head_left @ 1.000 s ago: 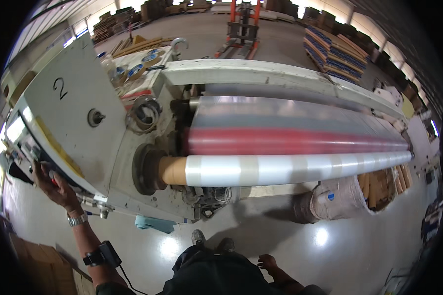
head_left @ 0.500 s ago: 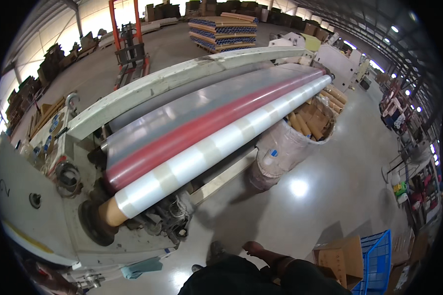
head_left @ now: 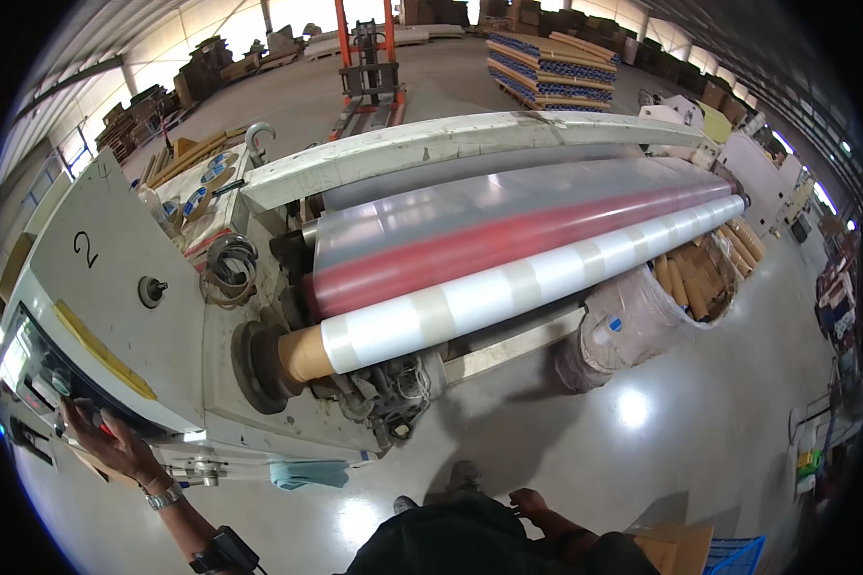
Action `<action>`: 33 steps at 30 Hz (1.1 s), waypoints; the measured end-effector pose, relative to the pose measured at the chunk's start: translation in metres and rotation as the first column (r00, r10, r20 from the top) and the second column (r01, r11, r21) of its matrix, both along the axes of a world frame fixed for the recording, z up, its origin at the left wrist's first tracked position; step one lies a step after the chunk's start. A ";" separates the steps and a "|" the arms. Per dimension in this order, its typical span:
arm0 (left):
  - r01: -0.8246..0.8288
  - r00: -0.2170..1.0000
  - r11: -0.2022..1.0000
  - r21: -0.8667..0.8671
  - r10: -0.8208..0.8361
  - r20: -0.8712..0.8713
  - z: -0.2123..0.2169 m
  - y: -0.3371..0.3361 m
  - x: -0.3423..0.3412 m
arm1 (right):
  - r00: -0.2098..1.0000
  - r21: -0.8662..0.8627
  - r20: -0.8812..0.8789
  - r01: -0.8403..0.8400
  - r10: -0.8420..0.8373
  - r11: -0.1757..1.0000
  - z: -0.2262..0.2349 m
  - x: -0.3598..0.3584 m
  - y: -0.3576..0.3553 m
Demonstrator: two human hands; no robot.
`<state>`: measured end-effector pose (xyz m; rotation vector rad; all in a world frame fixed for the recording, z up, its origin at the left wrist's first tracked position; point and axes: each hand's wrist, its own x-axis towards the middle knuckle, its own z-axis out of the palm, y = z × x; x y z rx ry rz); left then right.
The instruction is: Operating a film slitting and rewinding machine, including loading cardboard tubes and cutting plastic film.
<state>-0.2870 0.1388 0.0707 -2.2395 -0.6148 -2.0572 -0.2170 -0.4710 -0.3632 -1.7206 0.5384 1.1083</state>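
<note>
My left hand [head_left: 105,436] reaches out to the control panel [head_left: 38,374] on the left end of a large grey winding machine [head_left: 134,287], fingers spread on the buttons; a watch sits on the wrist. My right hand [head_left: 529,500] hangs by my hip, holding nothing, fingers loosely apart. Across the machine lies a long roll of white and clear film [head_left: 537,278] on a brown cardboard core [head_left: 302,353], beside a red roller [head_left: 508,240] under a clear film sheet.
A big bag of cardboard tubes [head_left: 676,287] stands on the floor right of the machine. An orange forklift [head_left: 366,67] and stacked pallets [head_left: 551,57] are behind. A blue cloth [head_left: 307,471] hangs at the machine's base. A blue crate [head_left: 734,556] sits lower right.
The view swung right half a second ago, then back left. My left hand is on the control panel again, as it was a second ago.
</note>
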 end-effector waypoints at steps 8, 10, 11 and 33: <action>0.034 0.999 0.999 -0.037 -0.033 0.033 -0.004 0.012 -0.010 | 0.994 0.069 0.105 -0.036 0.029 0.997 -0.004 0.079 -0.009; 0.042 0.998 0.998 -0.056 -0.040 0.041 -0.005 0.014 -0.002 | 0.952 0.102 0.293 -0.122 0.088 0.987 -0.045 0.086 -0.042; 0.048 0.998 0.997 -0.054 -0.046 0.042 -0.004 0.011 0.006 | 0.871 0.114 0.468 -0.225 0.147 0.968 -0.062 0.087 -0.055; -0.018 0.997 1.000 -0.018 0.020 0.071 0.004 -0.007 0.008 | 0.998 0.094 -0.043 0.040 -0.036 0.995 -0.019 0.095 -0.064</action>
